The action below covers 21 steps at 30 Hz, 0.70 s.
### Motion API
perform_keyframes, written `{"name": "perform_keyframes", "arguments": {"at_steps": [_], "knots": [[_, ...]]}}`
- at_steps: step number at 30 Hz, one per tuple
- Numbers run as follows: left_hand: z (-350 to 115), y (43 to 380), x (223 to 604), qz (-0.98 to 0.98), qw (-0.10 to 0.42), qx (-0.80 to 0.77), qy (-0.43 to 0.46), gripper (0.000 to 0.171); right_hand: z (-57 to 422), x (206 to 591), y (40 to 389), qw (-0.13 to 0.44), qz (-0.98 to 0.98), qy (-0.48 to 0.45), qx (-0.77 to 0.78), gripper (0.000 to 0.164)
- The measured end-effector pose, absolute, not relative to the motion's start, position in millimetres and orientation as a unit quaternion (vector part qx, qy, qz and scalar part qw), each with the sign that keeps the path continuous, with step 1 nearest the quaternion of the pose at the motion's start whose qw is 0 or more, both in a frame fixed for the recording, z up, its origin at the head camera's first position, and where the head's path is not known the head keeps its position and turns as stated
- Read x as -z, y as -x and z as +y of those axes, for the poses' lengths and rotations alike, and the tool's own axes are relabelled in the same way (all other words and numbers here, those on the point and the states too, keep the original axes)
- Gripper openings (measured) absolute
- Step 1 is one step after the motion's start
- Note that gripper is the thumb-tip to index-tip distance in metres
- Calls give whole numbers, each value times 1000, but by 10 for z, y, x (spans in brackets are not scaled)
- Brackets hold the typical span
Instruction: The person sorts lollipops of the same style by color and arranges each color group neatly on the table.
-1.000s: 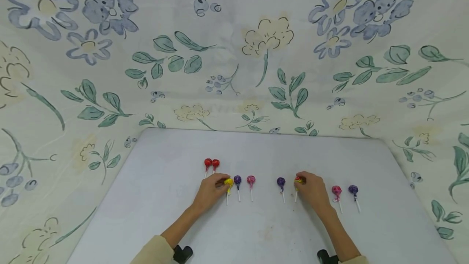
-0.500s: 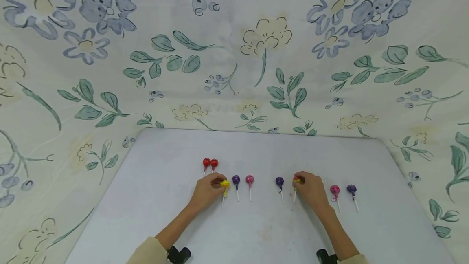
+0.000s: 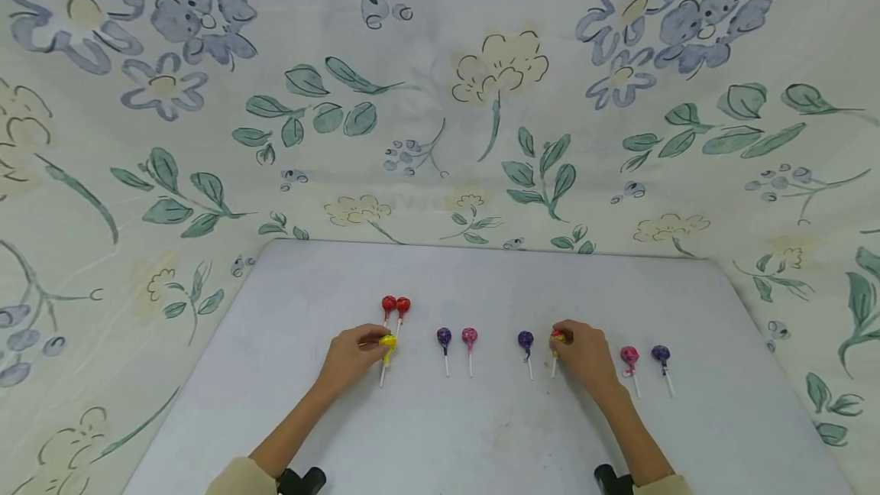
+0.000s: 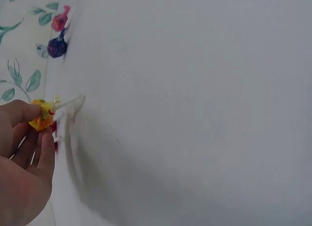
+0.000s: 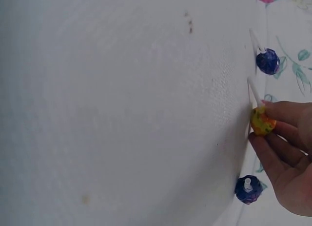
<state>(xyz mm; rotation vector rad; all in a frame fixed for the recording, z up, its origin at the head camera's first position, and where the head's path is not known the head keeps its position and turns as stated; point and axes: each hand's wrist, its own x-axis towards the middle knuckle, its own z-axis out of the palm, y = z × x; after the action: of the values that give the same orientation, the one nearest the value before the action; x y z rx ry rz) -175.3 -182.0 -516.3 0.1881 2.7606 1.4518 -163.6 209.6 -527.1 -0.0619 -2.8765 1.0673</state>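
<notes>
My left hand (image 3: 352, 357) pinches a yellow lollipop (image 3: 388, 343) by its wrapped head, just in front of two red lollipops (image 3: 403, 304). In the left wrist view the thumb and fingers sit around that yellow head (image 4: 43, 117), and its white stick points away from the palm. Between finger and thumb, my right hand (image 3: 587, 354) holds a yellow lollipop with red-orange patches (image 5: 263, 122). Its stick angles toward the white tabletop in the right wrist view. A purple lollipop (image 3: 525, 340) lies just left of the right hand.
A purple lollipop (image 3: 444, 337) and a pink lollipop (image 3: 470, 336) lie between the hands. Right of the right hand are another pink lollipop (image 3: 629, 356) and another purple lollipop (image 3: 661, 354). Behind the white table (image 3: 495, 289) hangs a flowered cloth (image 3: 440, 44).
My left hand has carried the yellow lollipop leftward, away from the purple one and over to the front of the red pair. The right hand stays in place with its lollipop.
</notes>
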Motion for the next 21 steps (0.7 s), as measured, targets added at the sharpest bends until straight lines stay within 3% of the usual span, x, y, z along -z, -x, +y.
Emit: {"name": "perform_keyframes", "arguments": {"at_steps": [21], "knots": [[-1975, 1737, 5263, 885, 29, -464, -20, 24, 2083, 5350, 1613, 57, -931, 18, -361, 26]]}}
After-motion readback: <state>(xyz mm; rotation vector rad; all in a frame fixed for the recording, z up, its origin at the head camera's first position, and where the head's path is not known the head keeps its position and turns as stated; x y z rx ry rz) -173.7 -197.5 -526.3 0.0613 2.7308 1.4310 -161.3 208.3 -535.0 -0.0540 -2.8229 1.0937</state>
